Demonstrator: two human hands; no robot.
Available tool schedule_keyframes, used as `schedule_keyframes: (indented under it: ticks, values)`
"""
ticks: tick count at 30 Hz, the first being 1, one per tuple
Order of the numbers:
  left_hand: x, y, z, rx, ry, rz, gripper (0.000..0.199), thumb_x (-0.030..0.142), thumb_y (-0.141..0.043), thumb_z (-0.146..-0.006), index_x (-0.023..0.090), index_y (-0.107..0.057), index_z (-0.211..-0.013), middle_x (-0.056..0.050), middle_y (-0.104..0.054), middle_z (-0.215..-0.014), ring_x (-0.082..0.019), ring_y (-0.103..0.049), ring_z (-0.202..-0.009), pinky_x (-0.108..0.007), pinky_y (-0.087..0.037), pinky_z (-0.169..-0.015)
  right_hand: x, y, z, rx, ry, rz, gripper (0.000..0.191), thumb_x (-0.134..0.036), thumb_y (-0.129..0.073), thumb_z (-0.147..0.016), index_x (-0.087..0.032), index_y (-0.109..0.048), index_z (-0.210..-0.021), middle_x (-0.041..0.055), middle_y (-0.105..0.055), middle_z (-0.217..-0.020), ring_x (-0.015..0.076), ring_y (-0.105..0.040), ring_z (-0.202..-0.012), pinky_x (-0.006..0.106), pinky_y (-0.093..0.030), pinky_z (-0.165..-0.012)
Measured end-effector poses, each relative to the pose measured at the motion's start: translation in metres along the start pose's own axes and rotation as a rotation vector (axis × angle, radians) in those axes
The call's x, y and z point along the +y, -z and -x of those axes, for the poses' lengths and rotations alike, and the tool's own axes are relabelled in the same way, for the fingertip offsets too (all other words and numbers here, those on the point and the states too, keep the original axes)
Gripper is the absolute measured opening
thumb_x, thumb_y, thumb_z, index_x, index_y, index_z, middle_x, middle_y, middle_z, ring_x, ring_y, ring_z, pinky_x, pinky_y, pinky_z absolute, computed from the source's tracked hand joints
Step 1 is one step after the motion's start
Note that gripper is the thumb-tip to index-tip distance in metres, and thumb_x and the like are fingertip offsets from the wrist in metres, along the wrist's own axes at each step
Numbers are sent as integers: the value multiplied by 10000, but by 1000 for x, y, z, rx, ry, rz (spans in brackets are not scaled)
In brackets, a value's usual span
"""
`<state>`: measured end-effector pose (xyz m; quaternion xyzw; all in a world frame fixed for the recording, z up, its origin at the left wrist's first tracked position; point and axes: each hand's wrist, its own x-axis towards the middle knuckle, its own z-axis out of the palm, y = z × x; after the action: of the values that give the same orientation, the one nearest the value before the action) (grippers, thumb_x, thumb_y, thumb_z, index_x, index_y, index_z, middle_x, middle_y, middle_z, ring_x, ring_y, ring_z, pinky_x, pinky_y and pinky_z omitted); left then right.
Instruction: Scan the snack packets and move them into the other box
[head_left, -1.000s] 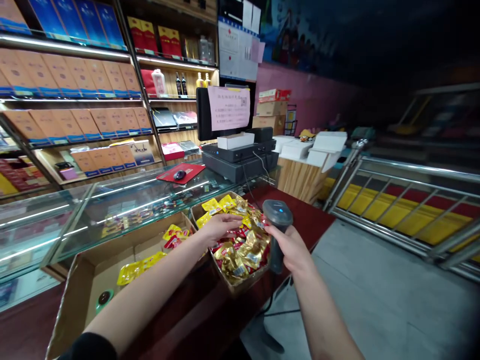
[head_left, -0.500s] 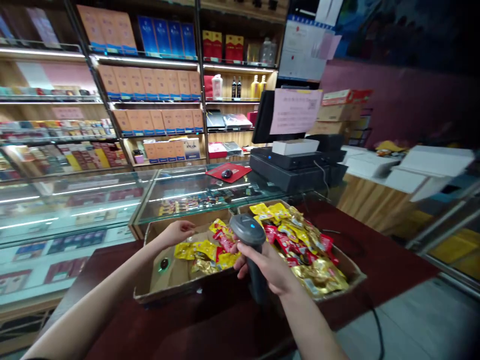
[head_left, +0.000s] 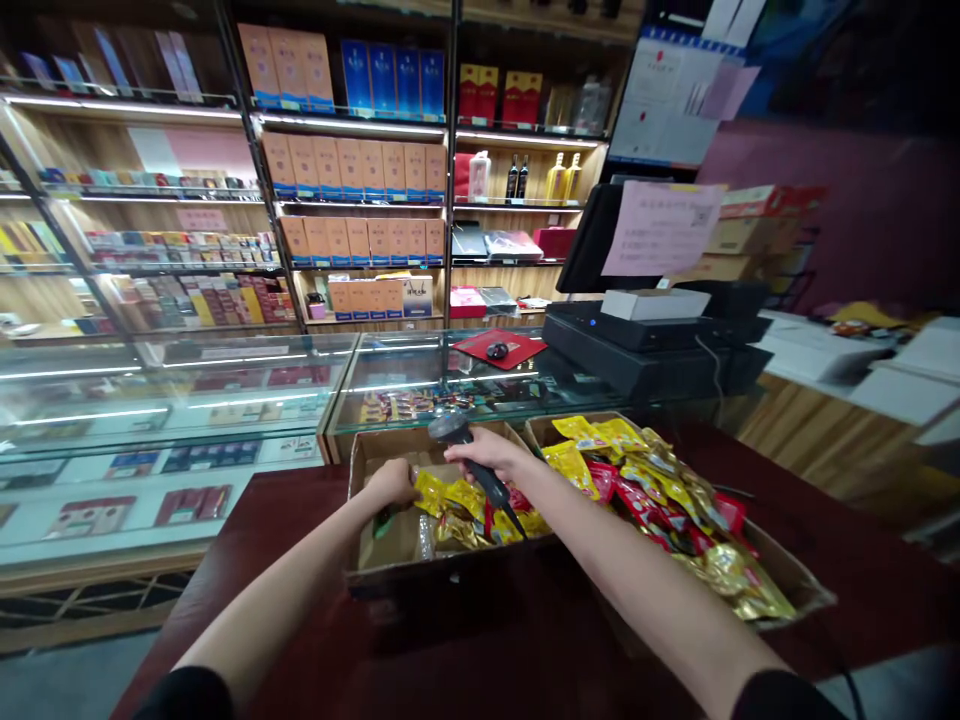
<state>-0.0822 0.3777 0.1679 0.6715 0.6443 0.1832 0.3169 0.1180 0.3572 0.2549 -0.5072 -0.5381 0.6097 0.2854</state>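
Observation:
My right hand (head_left: 487,452) is wrapped round the handle of a dark grey barcode scanner (head_left: 451,428), its head tilted over the left cardboard box (head_left: 364,455). Inside that box, my left hand (head_left: 395,483) has its fingers closed at the edge of a yellow snack packet (head_left: 430,492); whether it grips the packet is hard to make out. Gold, yellow and red packets lie on the right side of this box. The right cardboard box (head_left: 814,595) is piled with more yellow, red and gold packets (head_left: 637,500).
Both boxes rest on a dark red table (head_left: 300,520). Behind stand a glass display counter (head_left: 262,400), a red mouse pad (head_left: 525,347), a black register (head_left: 622,350) with a monitor, and lit shelves of boxes and bottles.
My right hand has brought the scanner leftward over the left box and tilted it. My left hand has moved down to the yellow packets. The view has shifted left.

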Motion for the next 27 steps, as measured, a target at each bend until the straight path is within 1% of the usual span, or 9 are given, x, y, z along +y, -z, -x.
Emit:
schedule_keyframes:
  ticks: [2,4,7,12,16,19,23,25,27]
  values:
    - [4,2,-1,-41,39,187,303,232,-821,-474,182,-528,-533,-16,-560,-538,-210,-613,-655,-323,-479,-680,2,1,-20,-14,-3,51,132,-137,-687,-600,-141,-557,-618,-22,-556,-483,84,-490,-435,187,-405,-418]
    - [8,6,1,-112,109,451,300,273,-800,-553,175,-526,-626,2,-569,-553,-153,-581,-561,-306,-492,-620,8,0,-34,-31,-32,44,116,-125,-696,-588,-129,-585,-619,-7,-591,-524,90,-526,-486,184,-419,-460]
    - [13,13,4,-166,189,683,349,322,-798,-594,173,-507,-716,7,-585,-607,-124,-571,-540,-313,-518,-589,16,-1,-44,-13,-82,19,113,-138,-711,-584,-124,-614,-642,2,-611,-549,97,-540,-514,187,-414,-480]
    - [19,23,6,-126,209,757,370,340,-801,-607,170,-504,-748,-3,-601,-679,-130,-586,-598,-344,-550,-599,18,4,-43,-12,-108,-75,64,-156,-635,-660,-138,-592,-617,-6,-599,-533,88,-536,-505,178,-419,-501]
    - [31,29,3,-110,215,784,316,337,-768,-657,170,-524,-769,-1,-605,-705,-123,-578,-575,-388,-557,-625,18,17,-41,-110,-149,-140,99,-216,-604,-713,-127,-626,-677,21,-635,-609,97,-566,-531,179,-435,-496]
    - [41,33,1,-85,226,819,317,368,-760,-664,177,-540,-790,9,-605,-698,-118,-579,-549,-397,-552,-646,19,25,-39,-161,-150,-216,81,-194,-604,-714,-122,-641,-723,21,-633,-615,102,-578,-546,186,-474,-530]
    - [53,31,4,-114,218,939,378,473,-734,-668,171,-598,-851,-15,-643,-738,-116,-589,-572,-386,-549,-691,15,30,-29,-69,-122,-334,63,-118,-607,-689,-122,-632,-747,19,-644,-634,107,-589,-567,215,-526,-604]
    - [57,26,8,-160,187,1026,431,522,-712,-670,153,-634,-880,-54,-673,-796,-125,-616,-638,-339,-543,-723,9,31,-19,-38,-128,-404,59,-115,-584,-711,-121,-626,-751,25,-651,-644,111,-597,-571,225,-537,-611]
    - [58,20,12,-198,118,1102,437,494,-735,-659,130,-661,-889,-91,-692,-855,-141,-644,-732,-289,-533,-763,2,31,-7,-22,-131,-467,70,-120,-551,-743,-119,-622,-749,33,-654,-643,112,-608,-579,220,-540,-613]
